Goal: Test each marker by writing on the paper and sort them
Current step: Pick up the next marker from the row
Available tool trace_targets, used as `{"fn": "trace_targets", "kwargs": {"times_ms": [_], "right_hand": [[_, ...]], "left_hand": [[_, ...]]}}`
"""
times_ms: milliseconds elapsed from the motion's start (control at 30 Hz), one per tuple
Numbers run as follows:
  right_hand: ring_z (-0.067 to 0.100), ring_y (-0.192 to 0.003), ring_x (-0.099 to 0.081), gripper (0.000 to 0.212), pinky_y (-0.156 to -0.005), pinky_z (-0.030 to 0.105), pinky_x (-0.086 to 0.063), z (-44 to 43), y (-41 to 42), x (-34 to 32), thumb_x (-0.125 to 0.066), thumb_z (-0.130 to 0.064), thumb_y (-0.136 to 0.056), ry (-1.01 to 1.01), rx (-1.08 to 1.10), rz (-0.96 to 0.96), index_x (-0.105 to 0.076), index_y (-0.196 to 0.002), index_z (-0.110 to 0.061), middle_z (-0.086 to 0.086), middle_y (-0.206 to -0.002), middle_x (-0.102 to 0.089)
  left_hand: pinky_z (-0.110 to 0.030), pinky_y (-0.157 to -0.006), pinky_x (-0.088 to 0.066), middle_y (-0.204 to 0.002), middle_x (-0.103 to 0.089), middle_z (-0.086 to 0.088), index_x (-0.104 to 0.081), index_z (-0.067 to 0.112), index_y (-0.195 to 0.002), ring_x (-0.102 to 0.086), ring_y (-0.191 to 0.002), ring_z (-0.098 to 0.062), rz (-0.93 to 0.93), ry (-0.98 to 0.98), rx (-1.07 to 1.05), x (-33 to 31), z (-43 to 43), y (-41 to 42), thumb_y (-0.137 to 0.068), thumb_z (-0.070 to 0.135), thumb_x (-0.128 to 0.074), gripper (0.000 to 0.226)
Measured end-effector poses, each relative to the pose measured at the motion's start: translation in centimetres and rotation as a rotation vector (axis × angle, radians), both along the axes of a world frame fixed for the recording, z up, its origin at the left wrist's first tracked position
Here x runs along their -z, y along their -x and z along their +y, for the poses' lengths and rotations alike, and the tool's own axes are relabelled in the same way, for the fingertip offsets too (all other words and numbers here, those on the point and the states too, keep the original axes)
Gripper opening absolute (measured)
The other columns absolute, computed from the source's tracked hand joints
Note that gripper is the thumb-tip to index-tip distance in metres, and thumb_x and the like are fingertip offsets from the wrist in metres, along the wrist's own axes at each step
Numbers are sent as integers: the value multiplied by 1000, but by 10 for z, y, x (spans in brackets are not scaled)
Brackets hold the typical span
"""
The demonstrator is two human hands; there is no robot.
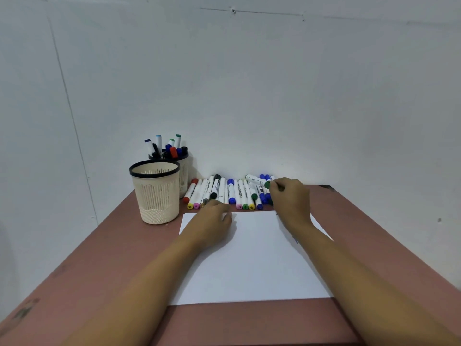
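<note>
A reddish-brown desk, scuffed with dark marks at its near left corner, stands against a plain pale grey wall under soft even light, with a slanting seam above the desk's left side and a thin line high above it.

Reddish table, paper, markers, pen cups

Only the person's two arms are in view, both bare from the bottom edge of the frame up to the wrists. The forearms are slim and smooth, broadening toward the elbows. The left hand and the right hand are bare as well, seen from the back. The fingers are mostly hidden behind the hands, so their nails cannot be made out.
</note>
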State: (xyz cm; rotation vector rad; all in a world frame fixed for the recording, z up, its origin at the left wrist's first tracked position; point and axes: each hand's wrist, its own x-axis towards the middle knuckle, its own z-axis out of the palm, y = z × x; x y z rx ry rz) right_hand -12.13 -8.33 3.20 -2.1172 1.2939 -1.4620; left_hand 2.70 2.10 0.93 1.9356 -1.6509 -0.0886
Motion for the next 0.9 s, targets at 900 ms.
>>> {"fn": "trace_targets", "kwargs": {"times_ms": [900], "right_hand": [[7, -39, -22, 40, -37, 17, -17, 56, 0, 4, -66, -49, -84, -685, -398, -562, -49, -66, -18, -3, -53, -30]], "left_hand": [[-28, -70, -39, -99, -60, -2, -51, 18, -127, -53, -87, -17, -124, 242, 133, -6, 5, 18, -97, 29, -48, 32]]}}
